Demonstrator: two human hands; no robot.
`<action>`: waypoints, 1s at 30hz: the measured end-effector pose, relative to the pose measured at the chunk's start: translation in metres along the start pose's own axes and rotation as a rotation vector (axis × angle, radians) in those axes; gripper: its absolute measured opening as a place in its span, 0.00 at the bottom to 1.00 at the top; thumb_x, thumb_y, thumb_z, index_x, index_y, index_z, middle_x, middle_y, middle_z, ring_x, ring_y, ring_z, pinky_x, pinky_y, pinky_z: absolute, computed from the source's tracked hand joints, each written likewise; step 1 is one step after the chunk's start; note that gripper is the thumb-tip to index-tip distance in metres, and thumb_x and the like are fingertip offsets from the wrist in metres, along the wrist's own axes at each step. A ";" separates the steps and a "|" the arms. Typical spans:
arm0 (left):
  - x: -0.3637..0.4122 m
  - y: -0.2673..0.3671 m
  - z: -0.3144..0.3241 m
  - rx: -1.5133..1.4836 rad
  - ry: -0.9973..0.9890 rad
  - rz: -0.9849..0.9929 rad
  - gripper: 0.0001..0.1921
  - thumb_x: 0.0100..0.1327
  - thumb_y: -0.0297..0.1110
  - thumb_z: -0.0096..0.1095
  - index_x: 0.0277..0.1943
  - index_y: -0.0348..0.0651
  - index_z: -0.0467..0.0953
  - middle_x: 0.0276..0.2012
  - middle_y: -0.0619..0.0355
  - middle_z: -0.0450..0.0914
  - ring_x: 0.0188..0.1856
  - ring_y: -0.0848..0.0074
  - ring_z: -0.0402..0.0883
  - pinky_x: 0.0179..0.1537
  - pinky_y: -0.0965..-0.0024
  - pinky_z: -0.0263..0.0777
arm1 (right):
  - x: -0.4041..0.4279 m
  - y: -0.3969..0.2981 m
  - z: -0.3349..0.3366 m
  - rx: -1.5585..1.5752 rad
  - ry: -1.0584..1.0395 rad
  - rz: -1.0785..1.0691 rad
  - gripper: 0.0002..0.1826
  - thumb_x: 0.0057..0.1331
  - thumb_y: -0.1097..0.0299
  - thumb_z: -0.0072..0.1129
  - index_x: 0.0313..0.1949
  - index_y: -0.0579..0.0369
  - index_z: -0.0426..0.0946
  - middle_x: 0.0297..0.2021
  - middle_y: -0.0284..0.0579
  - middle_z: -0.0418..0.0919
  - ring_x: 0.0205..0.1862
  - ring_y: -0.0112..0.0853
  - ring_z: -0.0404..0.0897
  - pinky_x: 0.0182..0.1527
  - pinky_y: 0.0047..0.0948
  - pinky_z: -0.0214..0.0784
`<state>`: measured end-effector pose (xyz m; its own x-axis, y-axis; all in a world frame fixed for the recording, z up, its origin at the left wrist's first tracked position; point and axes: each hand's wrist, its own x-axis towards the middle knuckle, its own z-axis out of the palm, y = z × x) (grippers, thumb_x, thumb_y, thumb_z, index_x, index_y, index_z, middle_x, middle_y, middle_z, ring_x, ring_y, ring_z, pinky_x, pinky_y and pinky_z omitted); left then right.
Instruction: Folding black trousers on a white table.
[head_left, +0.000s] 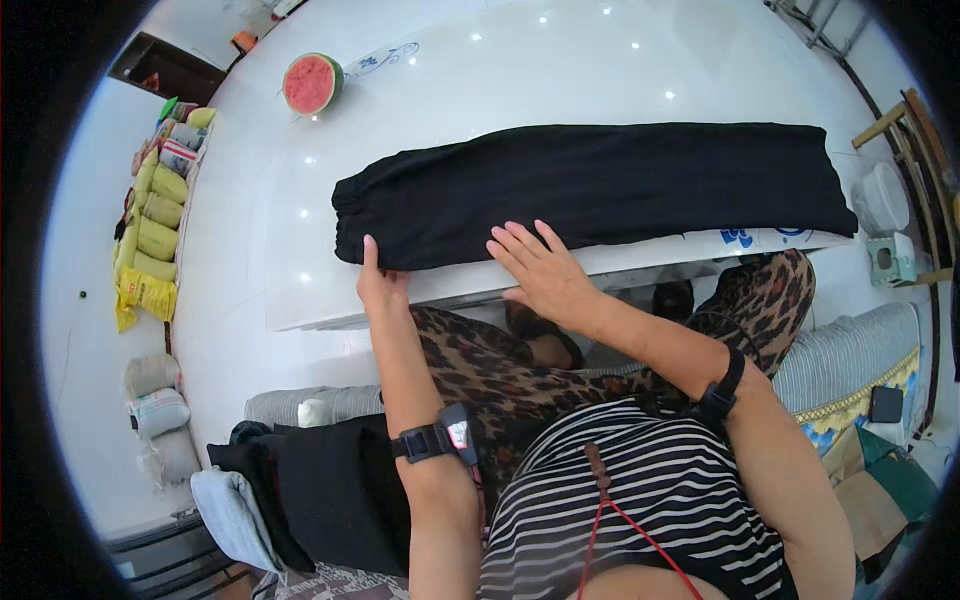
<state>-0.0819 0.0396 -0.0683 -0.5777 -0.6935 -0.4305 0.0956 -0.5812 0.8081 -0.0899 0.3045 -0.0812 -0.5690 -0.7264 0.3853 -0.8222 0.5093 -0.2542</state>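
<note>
Black trousers (592, 187), folded lengthwise into a long strip, lie across the glossy white table (480, 82). Their gathered elastic end is at the left, and the wider end reaches the table's right side. My left hand (383, 285) is at the near corner of the elastic end, its thumb over the cloth and its other fingers tucked beneath the edge. Flat and palm down, my right hand (544, 274) rests its fingertips on the near edge of the trousers, left of their middle, with the fingers spread.
A cut watermelon (309, 84) sits at the table's far left. On the striped seat to my left is a pile of dark folded clothes (337, 480) with a light-blue garment (234, 517). A phone (886, 405) lies at the right. Yellow bags (157, 240) line the left wall.
</note>
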 end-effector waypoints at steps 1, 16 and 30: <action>-0.001 0.001 0.002 -0.035 0.000 -0.061 0.22 0.58 0.36 0.68 0.50 0.32 0.71 0.48 0.51 0.75 0.48 0.66 0.76 0.42 0.66 0.73 | 0.000 0.001 -0.001 -0.007 -0.006 0.002 0.37 0.58 0.53 0.58 0.63 0.58 0.60 0.65 0.49 0.58 0.68 0.40 0.54 0.67 0.47 0.42; -0.005 -0.024 0.017 -0.321 -0.190 0.244 0.19 0.59 0.17 0.51 0.54 0.36 0.66 0.53 0.50 0.71 0.55 0.61 0.71 0.58 0.54 0.70 | -0.001 0.003 0.002 0.006 0.006 0.013 0.37 0.57 0.56 0.60 0.63 0.58 0.59 0.64 0.47 0.59 0.68 0.39 0.54 0.67 0.46 0.43; -0.100 -0.076 0.098 1.182 -1.050 0.917 0.10 0.53 0.19 0.50 0.40 0.37 0.69 0.52 0.49 0.75 0.54 0.58 0.73 0.56 0.69 0.64 | -0.003 0.001 0.016 -0.036 -0.169 0.027 0.26 0.58 0.54 0.56 0.52 0.57 0.71 0.52 0.48 0.71 0.60 0.43 0.63 0.63 0.48 0.48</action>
<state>-0.1110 0.1948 -0.0471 -0.9346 0.2111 0.2864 0.3510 0.6793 0.6445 -0.0888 0.2998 -0.0965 -0.5872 -0.7781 0.2232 -0.8075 0.5437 -0.2288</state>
